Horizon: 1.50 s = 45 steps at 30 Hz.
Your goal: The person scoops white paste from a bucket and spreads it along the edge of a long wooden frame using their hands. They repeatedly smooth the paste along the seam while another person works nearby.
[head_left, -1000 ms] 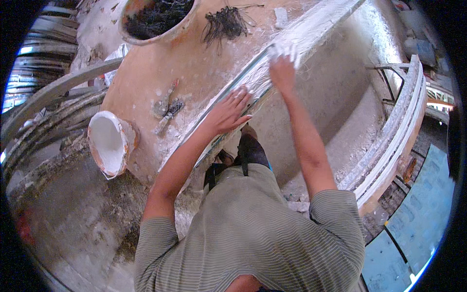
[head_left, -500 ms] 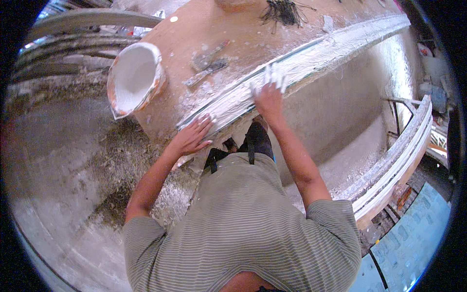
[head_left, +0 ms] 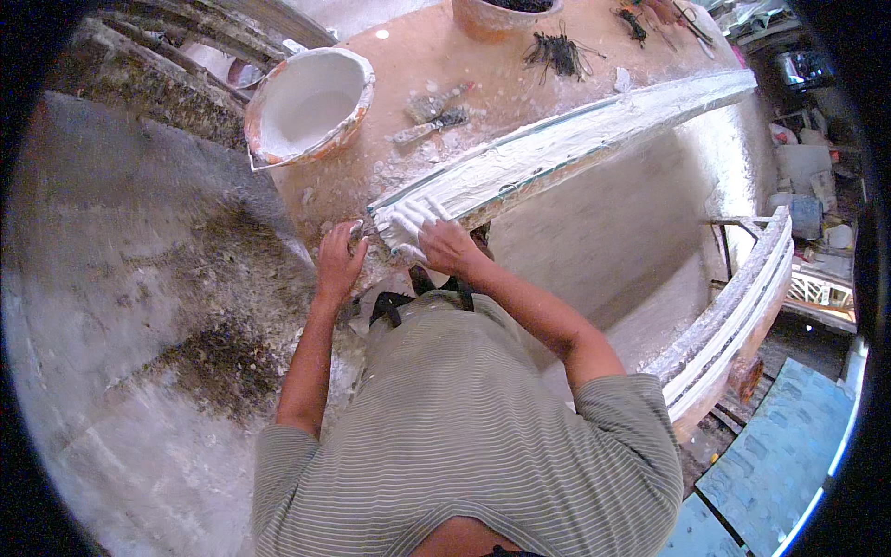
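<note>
Left of centre: my left hand (head_left: 342, 258), thumb and fingers apart, by the table (head_left: 408, 54); my right hand (head_left: 432, 235), fingers spread, on the white strip's (head_left: 594, 133) near end, strip running upper right. Even pressure seems best.

Glare shines at right; the floor (head_left: 121, 306) at left looks dim, grainy; fisheye edges fade black.

Blue panels (head_left: 784, 450) lower right; grey floor (head_left: 121, 306) left (dark-stained).
</note>
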### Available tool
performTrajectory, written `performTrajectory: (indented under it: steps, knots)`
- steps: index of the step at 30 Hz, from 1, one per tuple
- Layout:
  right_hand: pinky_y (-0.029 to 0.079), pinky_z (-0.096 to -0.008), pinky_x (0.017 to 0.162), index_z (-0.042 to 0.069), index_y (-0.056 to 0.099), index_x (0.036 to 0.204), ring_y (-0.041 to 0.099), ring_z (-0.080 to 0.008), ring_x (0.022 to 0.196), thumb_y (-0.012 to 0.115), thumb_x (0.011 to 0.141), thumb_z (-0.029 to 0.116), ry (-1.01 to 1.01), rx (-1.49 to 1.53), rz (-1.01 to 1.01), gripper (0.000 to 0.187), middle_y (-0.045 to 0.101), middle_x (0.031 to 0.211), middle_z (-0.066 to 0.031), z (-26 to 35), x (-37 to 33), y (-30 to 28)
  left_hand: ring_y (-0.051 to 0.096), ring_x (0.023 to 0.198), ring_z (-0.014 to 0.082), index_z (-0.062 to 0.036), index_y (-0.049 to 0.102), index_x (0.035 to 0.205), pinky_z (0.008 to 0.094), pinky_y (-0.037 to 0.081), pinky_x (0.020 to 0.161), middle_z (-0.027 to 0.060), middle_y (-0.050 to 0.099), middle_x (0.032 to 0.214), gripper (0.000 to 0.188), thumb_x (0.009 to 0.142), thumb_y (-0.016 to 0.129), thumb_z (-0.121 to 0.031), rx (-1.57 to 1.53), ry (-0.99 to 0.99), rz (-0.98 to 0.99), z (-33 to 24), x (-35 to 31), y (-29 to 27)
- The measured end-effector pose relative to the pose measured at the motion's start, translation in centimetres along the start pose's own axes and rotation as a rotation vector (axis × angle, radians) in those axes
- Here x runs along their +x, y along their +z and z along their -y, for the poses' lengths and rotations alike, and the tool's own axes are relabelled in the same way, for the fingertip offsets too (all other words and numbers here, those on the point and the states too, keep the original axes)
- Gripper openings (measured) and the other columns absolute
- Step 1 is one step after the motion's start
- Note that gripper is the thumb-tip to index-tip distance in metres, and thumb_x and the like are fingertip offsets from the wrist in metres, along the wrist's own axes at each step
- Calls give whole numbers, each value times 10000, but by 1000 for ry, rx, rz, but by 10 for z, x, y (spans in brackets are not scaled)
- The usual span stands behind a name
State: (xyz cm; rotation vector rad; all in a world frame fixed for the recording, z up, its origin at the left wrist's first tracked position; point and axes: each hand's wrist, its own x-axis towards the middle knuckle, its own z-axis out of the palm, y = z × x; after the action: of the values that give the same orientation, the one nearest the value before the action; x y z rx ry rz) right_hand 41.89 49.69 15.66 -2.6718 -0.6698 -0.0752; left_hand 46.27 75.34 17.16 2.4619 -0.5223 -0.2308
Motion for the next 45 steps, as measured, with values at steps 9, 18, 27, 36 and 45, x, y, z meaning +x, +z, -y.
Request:
performTrajectory:
  steps: [9, 18, 27, 36, 45]
  knots:
    - [291, -493, 1189, 12, 498, 1423, 548, -320, 1279, 515, 976, 421, 368, 35, 593, 605, 525, 1438, -198, -5, 18, -45, 591, 1176, 384, -7, 659, 1166, 463, 447, 1020, 227, 642, 1220, 340, 892, 701, -203, -44, -61, -220, 42, -16, 47]
    - [189, -501, 1223, -6, 362, 1512, 429, -359, 1398, 421, 1013, 489, 254, -255, -3, 705, 494, 1450, -258, -32, -24, -22, 564, 1200, 368, -42, 649, 1156, 451, 428, 1044, 193, 610, 1232, 297, 895, 690, -178, -106, 74, -258, 5, -8, 26]
    - [308, -539, 1137, -113, 588, 1267, 486, -494, 1290, 395, 1008, 562, 691, 159, 242, 749, 525, 1304, -393, 28, 42, -40, 531, 1234, 372, -62, 647, 1152, 450, 415, 1061, 187, 590, 1250, 262, 917, 671, -176, -164, 139, -177, -26, 9, 25]
    - [223, -593, 1176, -31, 600, 1304, 480, -505, 1290, 340, 1017, 541, 857, -329, -221, 692, 523, 1387, -291, -125, 0, -38, 503, 1286, 372, -61, 645, 1184, 469, 386, 1092, 178, 572, 1307, 287, 919, 677, -167, -174, 111, -218, -2, -11, 29]
    - [495, -568, 850, 149, 619, 1314, 597, -437, 1021, 471, 993, 263, 586, -365, 18, 372, 631, 1075, -232, -89, -50, -10, 456, 1358, 369, -77, 628, 1261, 478, 363, 1109, 180, 529, 1407, 334, 957, 630, -214, 24, 176, -249, -15, -6, 14]
